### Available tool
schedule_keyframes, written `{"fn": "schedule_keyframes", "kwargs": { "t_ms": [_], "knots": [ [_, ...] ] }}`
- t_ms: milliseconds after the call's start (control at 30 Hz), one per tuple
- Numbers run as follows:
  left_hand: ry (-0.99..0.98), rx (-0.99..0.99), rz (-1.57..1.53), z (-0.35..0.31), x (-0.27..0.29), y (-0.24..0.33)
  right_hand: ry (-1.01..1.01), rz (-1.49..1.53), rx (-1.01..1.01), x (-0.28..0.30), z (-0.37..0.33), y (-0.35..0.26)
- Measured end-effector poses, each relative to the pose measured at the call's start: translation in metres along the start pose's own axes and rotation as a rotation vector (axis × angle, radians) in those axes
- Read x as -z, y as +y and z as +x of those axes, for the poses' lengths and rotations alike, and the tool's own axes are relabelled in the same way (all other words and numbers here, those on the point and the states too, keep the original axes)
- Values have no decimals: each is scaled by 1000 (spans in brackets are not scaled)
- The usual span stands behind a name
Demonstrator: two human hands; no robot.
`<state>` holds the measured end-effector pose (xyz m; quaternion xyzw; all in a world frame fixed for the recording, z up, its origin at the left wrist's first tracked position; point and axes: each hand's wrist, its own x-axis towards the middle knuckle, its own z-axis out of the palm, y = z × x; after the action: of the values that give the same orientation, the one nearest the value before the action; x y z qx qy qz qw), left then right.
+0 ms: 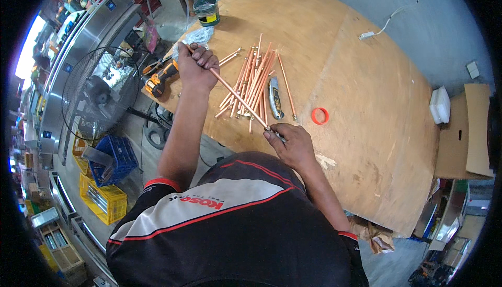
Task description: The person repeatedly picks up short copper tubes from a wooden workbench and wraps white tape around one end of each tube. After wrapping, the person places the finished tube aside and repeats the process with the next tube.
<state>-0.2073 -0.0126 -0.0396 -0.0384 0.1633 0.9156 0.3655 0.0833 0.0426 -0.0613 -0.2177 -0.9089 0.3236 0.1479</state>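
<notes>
My left hand (197,66) grips one end of a long copper tube (238,96), held together with a crumpled grey cloth (194,38). My right hand (293,143) pinches the tube's other end near the table's front edge. The tube runs diagonally between both hands, above a loose pile of several copper tubes (253,78) lying on the wooden table (366,104). A utility knife (275,98) lies beside the pile, just beyond my right hand.
An orange ring (320,115) lies right of the knife. A dark tin with a yellow label (207,11) stands at the table's far edge. A cordless drill (161,77) lies at the left edge. A floor fan (99,96), blue and yellow crates (107,177) stand left; a cardboard box (468,135) right.
</notes>
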Motion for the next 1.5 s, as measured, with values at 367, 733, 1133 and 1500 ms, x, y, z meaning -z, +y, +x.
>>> {"fn": "schedule_keyframes", "kwargs": {
  "t_ms": [367, 733, 1133, 1500],
  "knots": [
    [114, -34, 66, -33, -3, -49, 98, -67, 114, 29, -64, 29],
    [103, 6, 146, -32, -31, -106, 185, -30, 46, 54, -100, 58],
    [-273, -150, 1465, -107, 32, -192, 222, 350, -405, 110, -152, 101],
    [-1998, -466, 1846, -179, -94, -210, 36, 575, -133, 150, -140, 74]
  ]
}}
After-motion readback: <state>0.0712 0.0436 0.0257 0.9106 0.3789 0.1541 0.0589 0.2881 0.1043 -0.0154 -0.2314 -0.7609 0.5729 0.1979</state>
